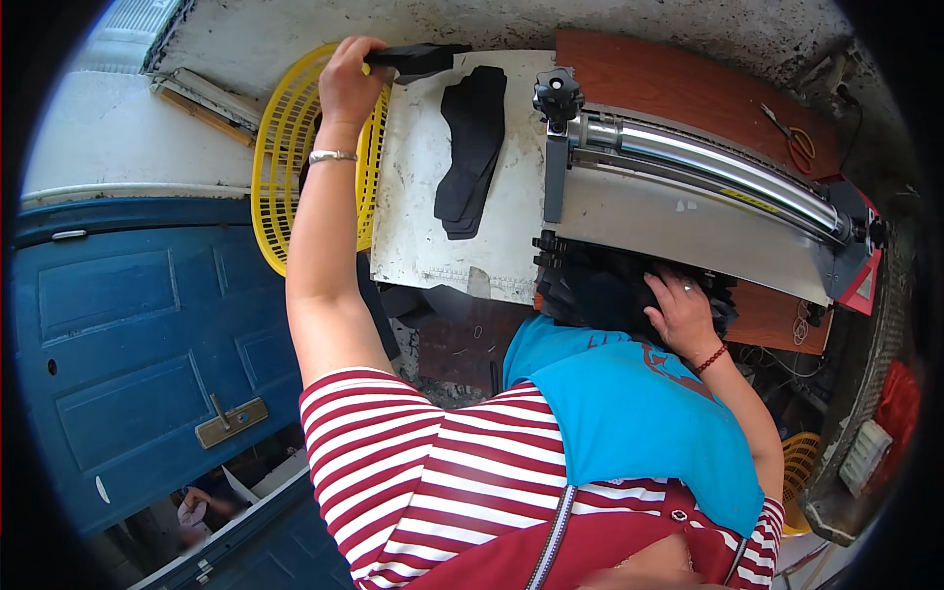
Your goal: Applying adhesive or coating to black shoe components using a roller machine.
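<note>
My left hand (352,81) is raised at the far left, closed on a dark strip-shaped black piece (421,59) that juts out to the right over the back edge of the white board. On the white board (413,187) lies a loose stack of long, shaped black pieces (470,152), slightly fanned at its near end. My right hand (681,313) rests with fingers spread on a heap of black pieces (600,290) in front of the roller machine, close to my blue apron. Exactly what the black pieces are made of, I cannot tell.
A yellow plastic basket (270,167) stands left of the board, partly behind my left forearm. The roller machine (708,172) with a steel roller fills the right side. Scissors (792,138) lie behind it on the red-brown tabletop. A blue door (128,334) is at the left.
</note>
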Demonstrator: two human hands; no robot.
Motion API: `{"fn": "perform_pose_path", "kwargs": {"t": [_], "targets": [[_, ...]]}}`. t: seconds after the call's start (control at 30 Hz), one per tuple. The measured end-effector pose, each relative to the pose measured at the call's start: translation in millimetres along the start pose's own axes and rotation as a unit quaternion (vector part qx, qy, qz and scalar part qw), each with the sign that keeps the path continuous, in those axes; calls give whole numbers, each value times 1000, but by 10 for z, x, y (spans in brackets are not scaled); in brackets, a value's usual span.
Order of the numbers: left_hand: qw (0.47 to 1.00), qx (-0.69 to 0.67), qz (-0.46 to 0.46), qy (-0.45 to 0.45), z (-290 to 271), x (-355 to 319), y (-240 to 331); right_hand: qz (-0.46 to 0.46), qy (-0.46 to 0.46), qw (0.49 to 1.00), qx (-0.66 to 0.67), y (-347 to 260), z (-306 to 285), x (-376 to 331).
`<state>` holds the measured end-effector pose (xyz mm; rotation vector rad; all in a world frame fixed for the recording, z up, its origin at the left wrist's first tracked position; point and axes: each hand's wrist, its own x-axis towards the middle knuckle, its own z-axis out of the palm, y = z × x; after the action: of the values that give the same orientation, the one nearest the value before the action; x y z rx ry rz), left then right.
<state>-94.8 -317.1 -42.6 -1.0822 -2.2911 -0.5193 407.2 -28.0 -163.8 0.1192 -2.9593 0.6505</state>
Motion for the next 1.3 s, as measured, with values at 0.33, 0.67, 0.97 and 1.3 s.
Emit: {"fn": "perform_pose_path", "kwargs": {"t": [0.33,0.67,0.97,1.3], "targets": [[970,-9,-108,-218,697,-2480,549,-18,-1,1000,-15,56,15,-52],[954,-20,-114,-276,687,-2790,630,-87,50,995,-18,80,55,-86],[969,52,-68,-234,489,-2974,737,-113,109,987,-43,32,91,-136],[901,23,-151,-407,-13,-2467,1126,-159,179,971,-21,-30,127,-86]]}}
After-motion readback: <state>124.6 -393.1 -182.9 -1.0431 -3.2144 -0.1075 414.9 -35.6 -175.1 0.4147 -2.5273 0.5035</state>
